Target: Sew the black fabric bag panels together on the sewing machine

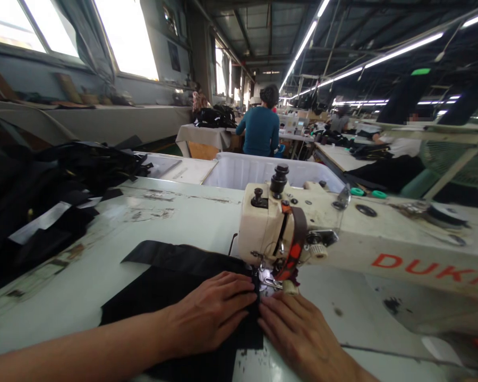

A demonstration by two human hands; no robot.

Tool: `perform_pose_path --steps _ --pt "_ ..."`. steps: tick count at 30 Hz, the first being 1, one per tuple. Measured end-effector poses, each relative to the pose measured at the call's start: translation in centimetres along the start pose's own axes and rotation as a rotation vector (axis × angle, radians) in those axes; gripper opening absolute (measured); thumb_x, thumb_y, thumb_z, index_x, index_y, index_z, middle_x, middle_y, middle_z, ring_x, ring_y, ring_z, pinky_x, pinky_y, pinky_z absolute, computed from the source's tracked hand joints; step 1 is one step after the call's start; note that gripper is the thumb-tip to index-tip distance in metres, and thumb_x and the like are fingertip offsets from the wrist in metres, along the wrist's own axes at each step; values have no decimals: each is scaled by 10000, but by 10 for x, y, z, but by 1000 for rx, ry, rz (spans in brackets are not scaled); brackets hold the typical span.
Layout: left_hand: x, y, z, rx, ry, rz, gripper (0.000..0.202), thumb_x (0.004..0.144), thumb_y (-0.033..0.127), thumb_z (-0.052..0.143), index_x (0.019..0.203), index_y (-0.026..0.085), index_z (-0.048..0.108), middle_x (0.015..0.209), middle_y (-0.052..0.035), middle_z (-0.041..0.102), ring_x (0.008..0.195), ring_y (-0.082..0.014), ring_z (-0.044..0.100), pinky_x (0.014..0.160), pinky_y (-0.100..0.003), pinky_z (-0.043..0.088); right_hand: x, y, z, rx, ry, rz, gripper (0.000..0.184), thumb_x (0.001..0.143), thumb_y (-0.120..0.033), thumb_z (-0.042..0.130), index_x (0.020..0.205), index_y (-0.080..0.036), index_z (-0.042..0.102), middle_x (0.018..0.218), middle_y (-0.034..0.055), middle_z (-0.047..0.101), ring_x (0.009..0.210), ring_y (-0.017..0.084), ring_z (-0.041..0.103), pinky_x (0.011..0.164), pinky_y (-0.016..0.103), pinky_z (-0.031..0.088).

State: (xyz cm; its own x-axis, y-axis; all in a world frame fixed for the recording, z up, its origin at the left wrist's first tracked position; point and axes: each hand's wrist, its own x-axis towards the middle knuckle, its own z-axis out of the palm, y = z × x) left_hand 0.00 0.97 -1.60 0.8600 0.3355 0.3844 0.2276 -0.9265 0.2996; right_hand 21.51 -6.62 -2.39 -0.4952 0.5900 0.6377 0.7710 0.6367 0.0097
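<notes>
A black fabric piece lies on the sewing table, with a folded black strip along its far side. It reaches the lit needle area of a cream sewing machine. My left hand rests flat on the fabric, fingers stretched toward the presser foot. Close in front of the foot, my right hand lies with its fingers extended and together at the fabric's right edge. Its thumb is hidden, and I cannot tell whether cloth is pinched beneath it.
A heap of black cut pieces covers the table's left side. Behind the machine stands a white plastic bin. The machine arm extends to the right, near a green fan. A person in a blue top sits farther ahead.
</notes>
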Motion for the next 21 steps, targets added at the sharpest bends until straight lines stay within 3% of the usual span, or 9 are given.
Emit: perform_pose_path --steps 5,10,16,21 --pt "1 5 -2 6 4 9 343 918 145 516 1258 133 564 1241 -121 599 1187 -241 531 1039 -393 451 -2 5 -3 -21 -48 77 236 976 -179 457 1035 -161 686 918 50 733 809 205 679 793 359 532" --pt "3 7 -7 -44 -34 -27 347 868 172 554 1213 147 586 1244 -132 575 1186 -254 524 1049 -414 442 -3 8 -2 -39 -190 63 435 878 -64 440 1276 -164 583 1133 91 682 957 252 655 819 391 552" --pt "2 -8 -14 -57 -77 22 361 839 232 607 1196 177 612 1295 -130 545 1236 -274 499 1080 -426 417 -18 9 18 -85 -235 135 560 773 -31 447 1299 -186 562 1143 120 666 932 292 656 753 447 573" --pt "2 -10 -15 -55 -33 36 379 825 239 629 1198 179 608 1264 -133 566 1200 -278 525 1051 -432 443 -22 11 22 -89 -246 120 598 749 -22 462 1316 -195 541 1131 120 670 898 268 665 709 386 577"
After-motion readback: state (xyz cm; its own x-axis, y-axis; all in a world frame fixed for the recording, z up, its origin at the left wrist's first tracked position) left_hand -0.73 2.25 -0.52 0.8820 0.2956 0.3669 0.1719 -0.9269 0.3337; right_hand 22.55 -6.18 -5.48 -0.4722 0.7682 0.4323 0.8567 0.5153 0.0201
